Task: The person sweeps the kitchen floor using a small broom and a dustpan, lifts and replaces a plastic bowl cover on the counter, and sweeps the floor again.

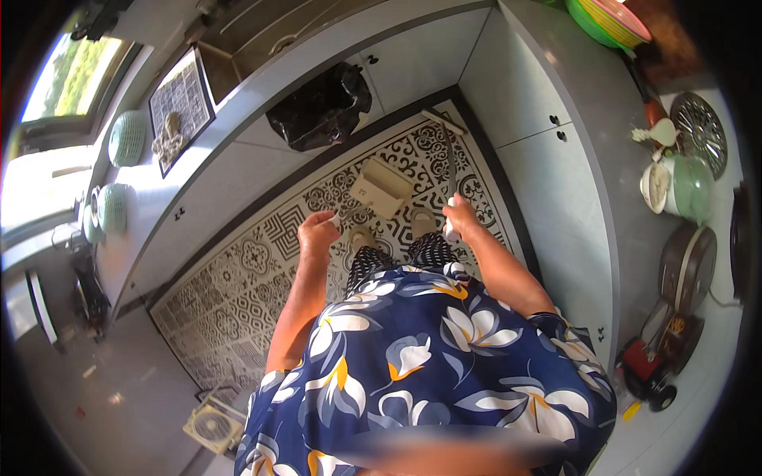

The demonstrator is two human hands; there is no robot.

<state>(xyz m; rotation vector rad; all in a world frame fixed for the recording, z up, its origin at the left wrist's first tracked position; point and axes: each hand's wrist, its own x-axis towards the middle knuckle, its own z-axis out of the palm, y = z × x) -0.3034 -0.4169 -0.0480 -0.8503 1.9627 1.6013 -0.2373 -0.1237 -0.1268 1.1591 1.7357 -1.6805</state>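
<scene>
My left hand (319, 230) is closed around the handle of a long-handled cream dustpan (384, 187), which lies low over the patterned floor mat just beyond my feet. My right hand (461, 220) grips the white end of a broom handle (450, 154). The grey stick runs away from me to a narrow cream broom head (443, 121) near the mat's far corner. Pan and broom head are apart. Whether the pan holds anything cannot be told.
A black bin bag (321, 107) hangs at the far cabinet front. Grey cabinets (536, 113) close in the far and right sides. The black-bordered mat (238, 291) stretches left. A small cream fan (212, 428) stands at lower left. Bowls and pots line the right counter (595, 196).
</scene>
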